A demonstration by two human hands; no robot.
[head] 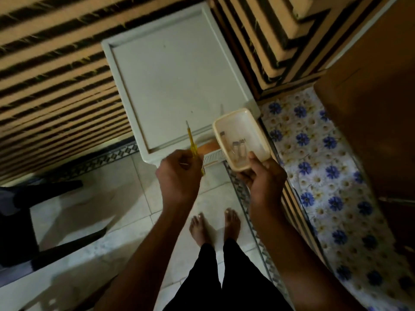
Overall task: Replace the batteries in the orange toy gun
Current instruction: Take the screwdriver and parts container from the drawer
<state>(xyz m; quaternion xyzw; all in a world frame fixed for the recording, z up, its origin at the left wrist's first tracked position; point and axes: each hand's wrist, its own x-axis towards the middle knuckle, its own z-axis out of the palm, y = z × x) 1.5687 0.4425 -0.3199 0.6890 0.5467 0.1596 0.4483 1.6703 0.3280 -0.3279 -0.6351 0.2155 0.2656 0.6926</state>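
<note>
White table [170, 70], blurred cream-tray [258, 131] batteries [238, 146]

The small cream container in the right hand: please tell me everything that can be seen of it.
The cream container is a shallow rectangular tray with rounded corners and a raised rim; it looks like smooth plastic. It has no lid and is tilted. The right hand grips its near end, thumb over the rim. It is held above the near right corner of the white table; whether it touches the table cannot be told. Inside lie a few small cylinders, apparently batteries with metal ends, loose on the bottom.
</note>
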